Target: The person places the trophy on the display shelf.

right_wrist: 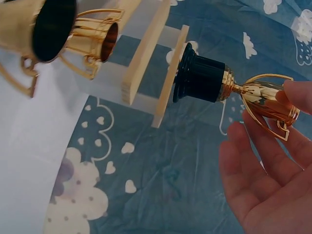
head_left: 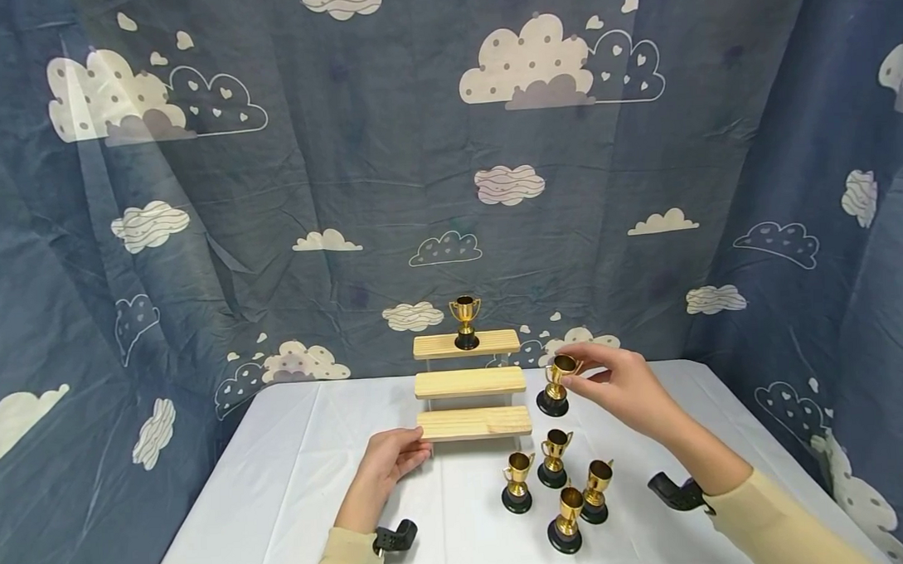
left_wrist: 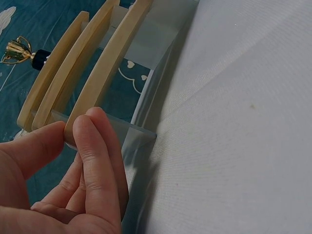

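Observation:
My right hand (head_left: 625, 390) pinches a small gold trophy cup (head_left: 558, 386) by its cup part, and its black base hangs to the right of the wooden three-step stand (head_left: 470, 383). In the right wrist view the held trophy (right_wrist: 261, 100) has thumb and fingers on either side of its cup. My left hand (head_left: 389, 467) pinches the left end of the stand's lowest step (head_left: 475, 424) between thumb and fingers, as the left wrist view shows. Another gold trophy (head_left: 465, 323) stands upright on the top step.
Several more trophies stand on the white tablecloth (head_left: 309, 486) in front and to the right of the stand, among them a near trophy (head_left: 566, 520) and a left trophy (head_left: 517, 483). Behind the table hangs a blue cloud-patterned cloth (head_left: 388, 168).

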`<action>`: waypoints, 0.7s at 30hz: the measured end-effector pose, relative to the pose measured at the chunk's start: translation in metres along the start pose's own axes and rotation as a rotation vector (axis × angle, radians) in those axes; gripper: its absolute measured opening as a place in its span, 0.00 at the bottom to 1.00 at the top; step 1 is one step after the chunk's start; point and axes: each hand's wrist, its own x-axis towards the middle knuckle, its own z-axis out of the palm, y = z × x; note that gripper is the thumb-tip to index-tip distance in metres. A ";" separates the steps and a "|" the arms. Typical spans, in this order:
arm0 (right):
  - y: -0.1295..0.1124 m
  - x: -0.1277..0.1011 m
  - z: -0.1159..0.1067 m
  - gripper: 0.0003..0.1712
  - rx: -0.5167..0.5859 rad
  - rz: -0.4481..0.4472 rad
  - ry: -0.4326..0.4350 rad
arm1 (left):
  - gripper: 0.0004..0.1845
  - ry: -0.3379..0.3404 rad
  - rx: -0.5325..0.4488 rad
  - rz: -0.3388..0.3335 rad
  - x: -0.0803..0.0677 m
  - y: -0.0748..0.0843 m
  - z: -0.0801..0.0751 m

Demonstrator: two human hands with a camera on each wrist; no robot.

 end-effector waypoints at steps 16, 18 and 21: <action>-0.019 0.026 0.010 0.23 0.065 -0.057 -0.014 | 0.18 -0.019 0.004 0.012 -0.003 0.002 -0.002; -0.021 0.031 0.011 0.24 0.067 -0.056 -0.023 | 0.18 -0.016 0.001 0.007 -0.003 0.002 -0.002; -0.026 0.039 0.011 0.24 0.072 -0.064 -0.028 | 0.18 -0.010 0.002 0.009 -0.003 0.002 -0.001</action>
